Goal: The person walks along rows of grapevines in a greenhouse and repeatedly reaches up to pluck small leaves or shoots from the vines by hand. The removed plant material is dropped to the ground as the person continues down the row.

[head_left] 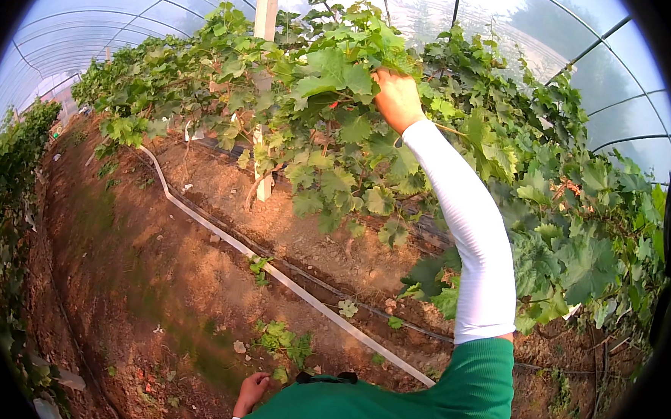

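- Up among the grapevine leaves (335,77), I see my right hand (397,99) raised, fingers closed on the foliage near the white post (266,9).
- Low by my green shirt (416,403), my left hand (251,391) hangs loosely curled, holding nothing, above bare soil (142,275).
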Available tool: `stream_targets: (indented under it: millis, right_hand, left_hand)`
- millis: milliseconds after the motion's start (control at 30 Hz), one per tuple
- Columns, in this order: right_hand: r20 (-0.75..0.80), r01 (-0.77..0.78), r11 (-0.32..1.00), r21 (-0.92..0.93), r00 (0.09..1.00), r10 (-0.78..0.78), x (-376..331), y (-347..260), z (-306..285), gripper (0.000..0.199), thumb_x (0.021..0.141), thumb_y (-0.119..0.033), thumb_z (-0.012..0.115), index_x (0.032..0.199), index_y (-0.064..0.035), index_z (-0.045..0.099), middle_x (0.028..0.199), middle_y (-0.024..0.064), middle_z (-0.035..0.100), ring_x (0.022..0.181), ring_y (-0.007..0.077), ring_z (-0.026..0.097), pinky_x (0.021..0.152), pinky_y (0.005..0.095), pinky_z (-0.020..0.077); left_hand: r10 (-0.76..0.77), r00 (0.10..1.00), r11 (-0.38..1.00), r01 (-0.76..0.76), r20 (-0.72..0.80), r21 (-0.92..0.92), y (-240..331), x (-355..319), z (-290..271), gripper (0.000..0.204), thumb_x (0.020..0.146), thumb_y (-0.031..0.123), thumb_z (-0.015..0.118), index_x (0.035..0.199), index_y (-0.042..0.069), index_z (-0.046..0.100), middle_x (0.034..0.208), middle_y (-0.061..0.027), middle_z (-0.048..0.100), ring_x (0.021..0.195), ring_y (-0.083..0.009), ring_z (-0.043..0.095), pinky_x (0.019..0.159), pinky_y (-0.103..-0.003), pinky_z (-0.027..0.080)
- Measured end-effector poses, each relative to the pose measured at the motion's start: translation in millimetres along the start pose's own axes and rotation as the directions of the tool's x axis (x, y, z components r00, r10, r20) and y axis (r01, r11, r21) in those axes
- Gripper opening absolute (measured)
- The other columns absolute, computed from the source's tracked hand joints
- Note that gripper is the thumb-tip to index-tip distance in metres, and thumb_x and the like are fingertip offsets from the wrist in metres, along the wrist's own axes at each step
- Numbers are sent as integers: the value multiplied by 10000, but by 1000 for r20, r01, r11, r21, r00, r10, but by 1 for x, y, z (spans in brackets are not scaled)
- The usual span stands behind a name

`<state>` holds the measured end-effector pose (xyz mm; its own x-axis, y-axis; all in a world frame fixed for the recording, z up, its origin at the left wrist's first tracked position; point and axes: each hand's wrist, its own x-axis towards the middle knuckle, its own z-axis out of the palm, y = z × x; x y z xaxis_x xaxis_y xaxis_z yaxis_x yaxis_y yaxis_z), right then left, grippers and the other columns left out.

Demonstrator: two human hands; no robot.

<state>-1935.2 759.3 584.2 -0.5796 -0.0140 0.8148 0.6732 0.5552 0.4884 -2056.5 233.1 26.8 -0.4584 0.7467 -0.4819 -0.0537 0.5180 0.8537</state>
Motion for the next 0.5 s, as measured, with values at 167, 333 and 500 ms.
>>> stream_targets:
  millis: [167, 333, 500]
  right_hand:
    - [-134, -174, 962, 211, 970, 204, -3, -6, 2, 133, 716, -78, 678, 837, -61, 625, 807, 125, 599, 779, 316, 647, 657, 442, 510]
    - [-110, -289, 800, 526, 909, 401, -4, -18, 15, 205, 650, -51, 733, 825, -69, 627, 843, 130, 629, 789, 346, 649, 678, 445, 515]
    - [-118, -64, 949, 307, 987, 104, -2, 8, 6, 187, 709, -48, 676, 887, -68, 621, 858, 121, 634, 793, 347, 650, 677, 443, 518]
  left_hand:
    - [-37, 999, 999, 37, 39, 11, 9, 6, -6, 258, 991, 143, 577, 1186, -13, 642, 926, -90, 728, 831, -160, 688, 737, -299, 538]
    - [15, 998, 999, -17, 56, 33, -59, 56, -18, 242, 986, 147, 582, 1157, -8, 659, 890, -75, 732, 781, -141, 683, 696, -281, 535]
    - [-28, 994, 997, 19, 105, 80, -56, 76, -16, 261, 978, 168, 598, 1168, -2, 659, 881, -80, 733, 751, -139, 675, 692, -296, 535]
